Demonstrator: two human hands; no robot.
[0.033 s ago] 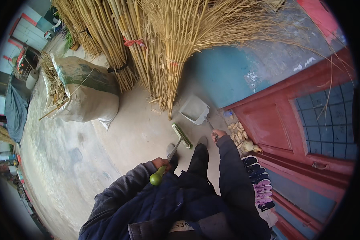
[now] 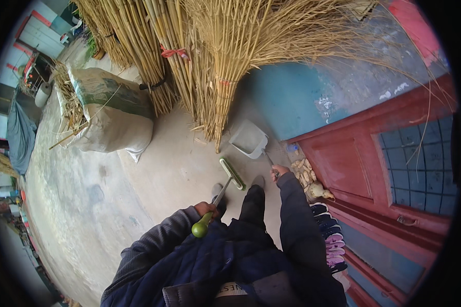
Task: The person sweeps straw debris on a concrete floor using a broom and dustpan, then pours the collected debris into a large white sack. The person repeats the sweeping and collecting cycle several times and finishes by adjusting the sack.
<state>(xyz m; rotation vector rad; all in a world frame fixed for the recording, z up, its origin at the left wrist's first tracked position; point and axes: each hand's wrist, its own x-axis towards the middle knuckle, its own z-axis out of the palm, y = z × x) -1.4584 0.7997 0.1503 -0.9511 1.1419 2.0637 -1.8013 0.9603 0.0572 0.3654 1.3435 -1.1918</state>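
My left hand (image 2: 205, 209) is closed round the handle of a broom (image 2: 232, 173), just below its rounded green end. The broom's narrow head, pale on top with green bristles, rests on the floor in front of my feet. In my right hand (image 2: 279, 172) is the thin handle of a whitish dustpan (image 2: 249, 139). The pan lies on the floor ahead, its mouth toward the stalk bundles. Whether anything small lies inside it, I cannot make out. A short gap of floor separates the broom head from the dustpan.
Tied bundles of dry stalks (image 2: 223, 66) lean against the blue-grey wall (image 2: 287, 94) ahead. A stuffed woven sack (image 2: 115, 125) stands on the left. To my right are a red door (image 2: 338, 161), root vegetables or cobs (image 2: 303, 171) and a row of shoes (image 2: 333, 238).
The surroundings have shifted very slightly in the view. Both hands keep their grips, and the broom and dustpan stay where they were.
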